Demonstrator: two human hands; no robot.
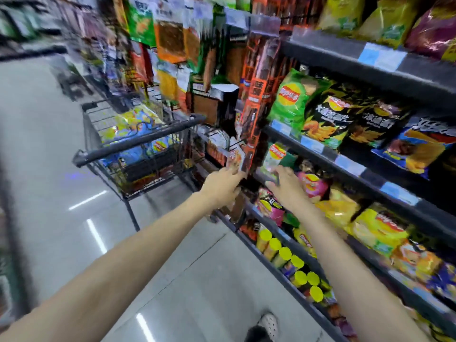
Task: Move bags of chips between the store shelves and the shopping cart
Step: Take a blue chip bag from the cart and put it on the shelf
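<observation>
A dark shopping cart (138,146) stands in the aisle to the left and holds several blue and yellow chip bags (130,127). The shelves (350,169) on the right are packed with chip bags. My right hand (288,187) reaches into the middle shelf, its fingers at the bottom of a pale green chip bag (274,156) and beside a pink bag (312,183). Motion blur hides whether it grips the bag. My left hand (222,186) stretches forward with straight fingers that touch a small hanging snack packet (234,157) at the shelf's end.
A long orange-and-black strip of hanging snacks (254,107) dangles between the cart and the shelves. Yellow-lidded chip cans (283,253) line the bottom shelf. A bright green chip bag (291,97) sits one shelf up. Grey floor (61,156) lies to the left.
</observation>
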